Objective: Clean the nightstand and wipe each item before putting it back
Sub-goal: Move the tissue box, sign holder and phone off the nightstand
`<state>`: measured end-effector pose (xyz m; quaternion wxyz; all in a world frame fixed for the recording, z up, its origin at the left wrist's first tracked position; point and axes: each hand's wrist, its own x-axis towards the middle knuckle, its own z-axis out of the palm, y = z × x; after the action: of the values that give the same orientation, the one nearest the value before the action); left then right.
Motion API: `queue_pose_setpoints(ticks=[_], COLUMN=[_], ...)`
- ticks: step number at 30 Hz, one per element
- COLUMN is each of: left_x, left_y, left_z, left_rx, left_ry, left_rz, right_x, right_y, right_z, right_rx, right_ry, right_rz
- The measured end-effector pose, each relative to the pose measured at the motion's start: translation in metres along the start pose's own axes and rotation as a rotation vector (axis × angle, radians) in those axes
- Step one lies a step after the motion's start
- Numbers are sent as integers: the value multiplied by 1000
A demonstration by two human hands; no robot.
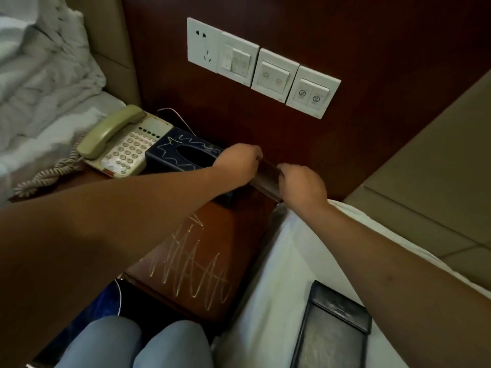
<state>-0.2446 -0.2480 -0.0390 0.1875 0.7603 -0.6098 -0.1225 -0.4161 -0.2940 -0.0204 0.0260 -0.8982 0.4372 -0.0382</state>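
You have both hands on a dark brown holder (265, 179) at the back right corner of the nightstand (212, 251), close against the wood wall (372, 35). Your left hand (239, 162) curls its fingers over the far left end of it. Your right hand (303, 185) curls over the near right end. So the thing lies between your two hands, and its long side runs from back left to front right, along the edge by the white bed (279, 261). Both hands look equally near to it. To take it off, you would likely lift it up and pull it toward you, and it looks light enough for that. Your hands hide most of it, so it is hard to tell what it really is or if anything sits inside. Just left of your left hand is the dark blue tissue box (183, 155), and your left arm covers its front corner. Beside that is the phone (119, 147). The nightstand top has pale scribble marks (191, 264) to wipe. A black tray (332, 330) rests on the bed, cut off at the bottom.
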Motion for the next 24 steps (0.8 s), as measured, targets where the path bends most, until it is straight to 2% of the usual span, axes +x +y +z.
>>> queue_pose_setpoints(ticks=[4, 13, 19, 24], left_x=[-24, -108, -164, -198], left_y=[10, 111, 197, 253], left_z=[-2, -11, 16, 54], left_rx=[113, 179, 225, 236], left_ry=[-127, -108, -60, -105], left_rz=[114, 206, 329, 399], right_x=[-24, -135, -241, -314], right_y=[12, 60, 107, 148], right_z=[-2, -60, -80, -79], right_rx=[27, -128, -292, -370], right_ry=[-100, -49, 29, -19], right_rz=[52, -27, 27, 97])
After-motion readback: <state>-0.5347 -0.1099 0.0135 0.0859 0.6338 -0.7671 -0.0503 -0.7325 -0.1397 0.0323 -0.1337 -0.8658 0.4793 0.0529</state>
